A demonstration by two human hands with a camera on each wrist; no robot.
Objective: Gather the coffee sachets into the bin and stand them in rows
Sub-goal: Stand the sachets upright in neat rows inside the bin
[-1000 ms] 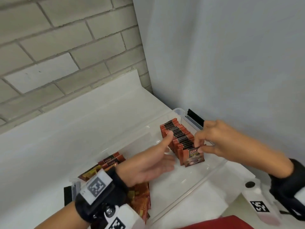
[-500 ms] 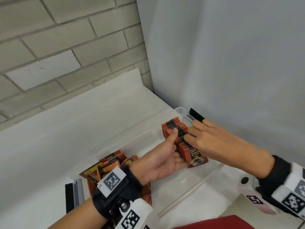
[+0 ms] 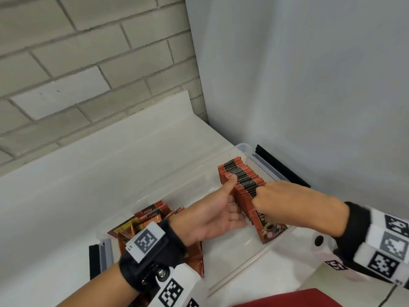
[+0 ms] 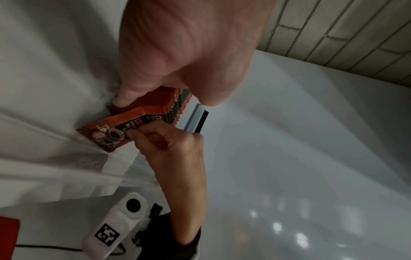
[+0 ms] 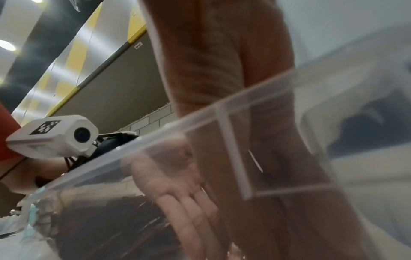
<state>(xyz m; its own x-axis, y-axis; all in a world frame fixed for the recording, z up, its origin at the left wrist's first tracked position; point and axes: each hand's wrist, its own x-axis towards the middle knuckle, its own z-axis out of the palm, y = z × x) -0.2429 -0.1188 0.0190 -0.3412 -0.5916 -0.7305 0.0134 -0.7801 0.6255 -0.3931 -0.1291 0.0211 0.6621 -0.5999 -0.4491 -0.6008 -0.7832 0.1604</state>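
Note:
A clear plastic bin (image 3: 243,147) lies on the white counter. At its far right end a row of red coffee sachets (image 3: 243,178) stands on edge. My left hand (image 3: 212,218) lies flat against the row's left side, its thumb on top. My right hand (image 3: 283,200) curls over the row's near end. In the left wrist view its fingertips (image 4: 133,134) pinch the top edge of the leaning front sachet (image 4: 104,133). Loose sachets (image 3: 152,216) lie heaped at the bin's left end, partly hidden by my left wrist.
A grey wall rises right behind the bin's black latch (image 3: 278,167); a brick wall backs the counter (image 3: 110,169). A second latch (image 3: 99,260) juts out at the bin's left end. Something red (image 3: 287,299) lies at the near edge.
My right hand set the front sachet against the row, patted the tops with straight fingers, then curled over the near end. My left hand stayed along the row's side.

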